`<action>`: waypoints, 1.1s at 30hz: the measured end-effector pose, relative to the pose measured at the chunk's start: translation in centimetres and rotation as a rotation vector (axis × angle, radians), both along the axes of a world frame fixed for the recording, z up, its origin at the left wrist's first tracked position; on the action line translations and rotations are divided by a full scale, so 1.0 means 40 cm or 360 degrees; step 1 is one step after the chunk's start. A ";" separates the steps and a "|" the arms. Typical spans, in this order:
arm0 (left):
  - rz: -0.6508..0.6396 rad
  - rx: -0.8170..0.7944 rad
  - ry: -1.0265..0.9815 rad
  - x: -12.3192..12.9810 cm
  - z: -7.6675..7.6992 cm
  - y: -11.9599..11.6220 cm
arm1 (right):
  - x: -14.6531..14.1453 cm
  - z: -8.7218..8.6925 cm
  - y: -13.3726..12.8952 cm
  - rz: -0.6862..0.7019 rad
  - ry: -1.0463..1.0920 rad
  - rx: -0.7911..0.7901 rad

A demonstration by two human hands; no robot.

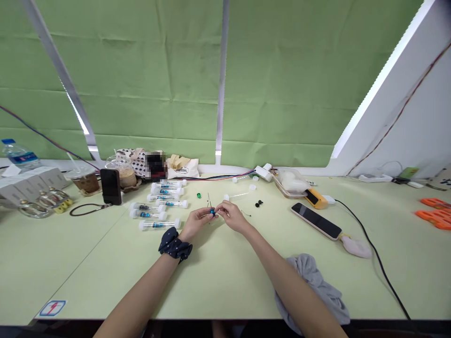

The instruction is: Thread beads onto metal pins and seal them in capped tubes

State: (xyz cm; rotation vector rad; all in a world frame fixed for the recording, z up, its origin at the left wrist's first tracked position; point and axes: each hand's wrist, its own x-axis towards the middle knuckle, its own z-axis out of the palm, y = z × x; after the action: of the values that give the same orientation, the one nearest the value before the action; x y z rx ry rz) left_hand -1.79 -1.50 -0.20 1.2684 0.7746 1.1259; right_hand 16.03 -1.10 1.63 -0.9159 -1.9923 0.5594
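Observation:
My left hand (197, 221) is closed on a small blue piece (212, 211) from which thin dark wire-like strands stick up. Against the same piece, the fingertips of my right hand (230, 217) are pinched together; whatever they grip is too small to make out. A navy dotted scrunchie (174, 244) circles my left wrist. Just beyond my hands lie a small green piece (198, 195) and a clear tube (239, 194) with a white cap near it. Two small black pieces (259, 203) rest to the right.
Several capped clear tubes (160, 225) with blue pieces inside lie at left. An upright phone (111, 187) and a drink cup (84, 180) stand farther left. At right are another phone (316, 220), a yellow device (316, 198), a black cable (366, 244) and grey cloth (312, 281).

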 end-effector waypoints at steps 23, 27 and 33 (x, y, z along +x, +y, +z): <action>0.0151 0.0155 0.0162 0.003 0.017 -0.014 | -0.015 0.003 -0.011 -0.0022 -0.0017 0.0022; 0.0204 0.0150 0.0218 0.008 0.018 -0.019 | -0.018 0.002 -0.014 -0.0034 -0.0028 0.0013; 0.0288 0.0180 0.0256 0.019 0.031 -0.036 | -0.022 -0.007 -0.013 -0.0047 -0.0038 0.0029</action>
State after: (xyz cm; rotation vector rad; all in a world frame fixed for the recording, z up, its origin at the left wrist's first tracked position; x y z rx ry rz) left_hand -1.05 -2.94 1.04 1.4184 0.9724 1.2378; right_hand 15.16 -1.64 1.36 -0.9437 -1.9986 0.5152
